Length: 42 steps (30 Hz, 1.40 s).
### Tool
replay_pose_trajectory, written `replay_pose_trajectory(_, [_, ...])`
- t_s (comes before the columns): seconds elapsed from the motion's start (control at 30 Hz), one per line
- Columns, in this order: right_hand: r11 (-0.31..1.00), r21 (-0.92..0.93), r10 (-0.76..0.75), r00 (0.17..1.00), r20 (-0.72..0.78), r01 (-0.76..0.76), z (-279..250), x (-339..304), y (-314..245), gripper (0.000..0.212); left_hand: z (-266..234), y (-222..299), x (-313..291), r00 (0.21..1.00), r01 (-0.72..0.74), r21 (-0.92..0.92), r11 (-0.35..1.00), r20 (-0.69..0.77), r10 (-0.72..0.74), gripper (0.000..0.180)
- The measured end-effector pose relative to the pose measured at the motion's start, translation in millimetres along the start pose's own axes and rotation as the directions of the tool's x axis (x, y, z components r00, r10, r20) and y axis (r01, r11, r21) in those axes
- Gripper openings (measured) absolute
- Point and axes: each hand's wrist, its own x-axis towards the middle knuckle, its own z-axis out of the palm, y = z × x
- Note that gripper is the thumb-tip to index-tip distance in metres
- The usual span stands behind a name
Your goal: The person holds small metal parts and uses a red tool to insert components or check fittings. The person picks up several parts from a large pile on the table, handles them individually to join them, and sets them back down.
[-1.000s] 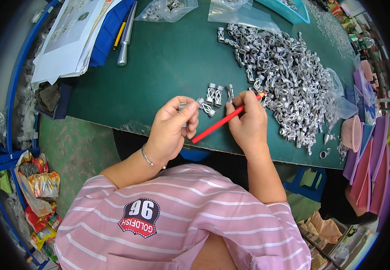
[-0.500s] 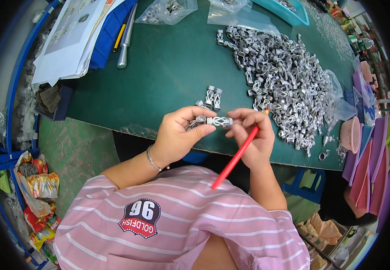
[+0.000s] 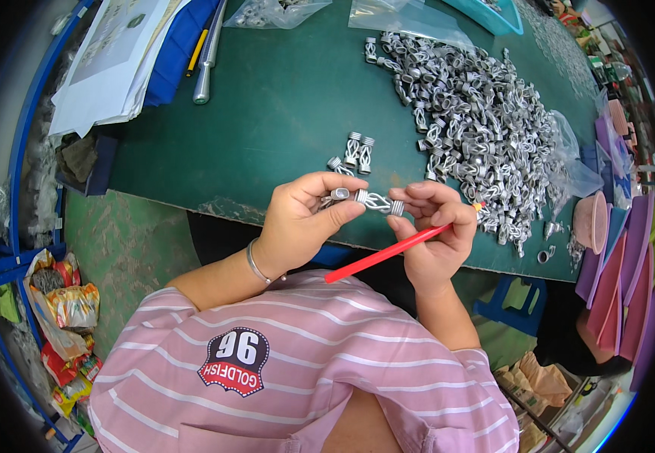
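My left hand [image 3: 305, 219] pinches one end of a silver metal fitting [image 3: 376, 201] with an open, twisted cage middle and ridged ends. A second fitting [image 3: 339, 194] sits within its curled fingers, partly hidden. My right hand [image 3: 435, 234] is closed around a red pen-shaped tool [image 3: 380, 260] with a yellowish tip, which points away up to the right. The thumb and fingertips of that hand are at the right end of the pinched fitting. Just beyond my hands, a few similar fittings [image 3: 358, 153] rest on the green table [image 3: 267, 106].
A large heap of fittings [image 3: 486, 121] covers the table's right side. Beyond it are clear plastic bags [image 3: 410, 23] and a light-blue tray [image 3: 494, 16]. Papers [image 3: 108, 68], a blue bin [image 3: 169, 75], a yellow pencil [image 3: 197, 53] and a metal rod [image 3: 203, 83] lie at far left.
The pinched fitting has tilted and shifted slightly right. My right hand has turned, swinging the red tool from steep to flatter, its tip moving right. The view has shifted a little.
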Motion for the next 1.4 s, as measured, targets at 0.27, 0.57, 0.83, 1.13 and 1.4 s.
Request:
replay_pose_trajectory(0.27, [0.983,-0.137,-0.104,0.987,0.124,0.121,12.6,7.7,-11.1,0.034,-2.3,-3.2,3.1,0.952,0.306,-0.416,0.856,0.118,-0.283,0.028])
replay_pose_trajectory(0.57, [0.726,-0.68,0.078,0.971,0.227,0.101,10.9,46.3,18.4,0.027,-25.0,3.1,12.0,0.994,0.093,-0.533,0.841,0.009,-0.104,0.011])
replay_pose_trajectory(0.83, [0.845,-0.476,0.278,0.961,-0.003,-0.246,0.4,36.5,21.5,0.023,-16.8,2.9,8.8,0.989,0.079,-0.246,0.966,-0.104,-0.107,0.013])
replay_pose_trajectory(1.13, [0.823,0.293,0.432,0.871,0.232,-0.487,-1.6,11.5,9.3,0.023,-9.5,0.6,4.7,0.969,-0.248,0.2,0.948,0.073,0.238,0.016])
replay_pose_trajectory(1.4, [0.981,0.056,0.183,0.981,0.067,-0.187,4.4,4.4,3.0,0.027,-6.6,3.6,0.0,0.954,-0.3,0.322,0.898,0.085,0.288,0.023])
